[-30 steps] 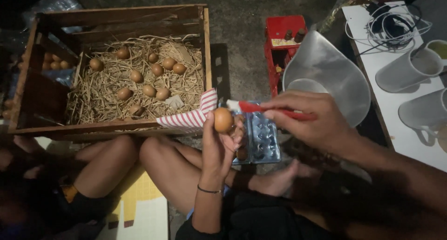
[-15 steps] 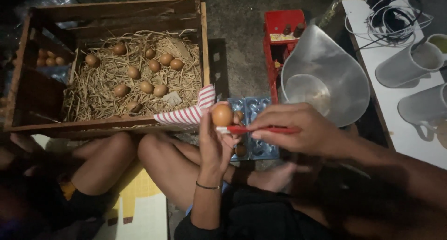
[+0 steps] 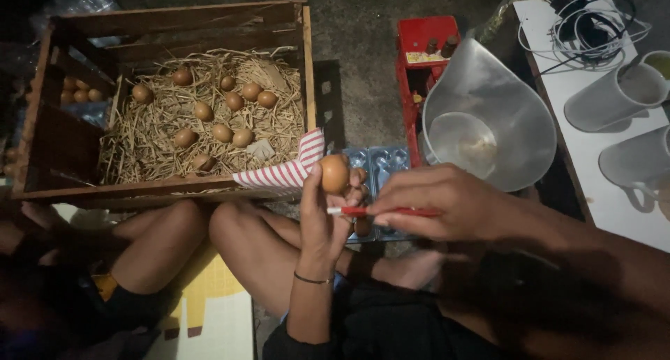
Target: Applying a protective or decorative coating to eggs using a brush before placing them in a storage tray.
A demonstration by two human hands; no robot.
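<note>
Egg in hand: a brown egg [image 3: 334, 173] sits upright at the fingertips of the left hand [image 3: 322, 217], raised in front of the person's lap, just ahead of the near rail of the wooden crate [image 3: 167, 191].
Left grip: clenched lightly around the lower part of the egg, palm turned toward the camera, a thin dark band on the wrist.
Red pen: a slim red pen [image 3: 380, 211] with a white end lies level, its white tip just below the egg and against the left palm.
Right grip: the right hand [image 3: 436, 203] pinches the pen between thumb and fingers, grasping it near the middle.
Striped cloth: a red and white striped cloth [image 3: 283, 170] lies over the crate's near corner, just left of the held egg.
Egg tray: a pale blue plastic egg tray [image 3: 380, 168] lies on the floor behind both hands, partly hidden by them.
Crate contents: straw [image 3: 160, 115] fills the crate, with about a dozen brown eggs [image 3: 223, 132] scattered on it.
Funnel: a large translucent funnel-shaped vessel [image 3: 488, 115] stands to the right of the tray.
Red box: a red box [image 3: 419, 42] stands behind the vessel.
Desk: a white desk [image 3: 593, 185] at far right carries two grey jugs [image 3: 614, 98] and a coiled white cable [image 3: 593, 28].
</note>
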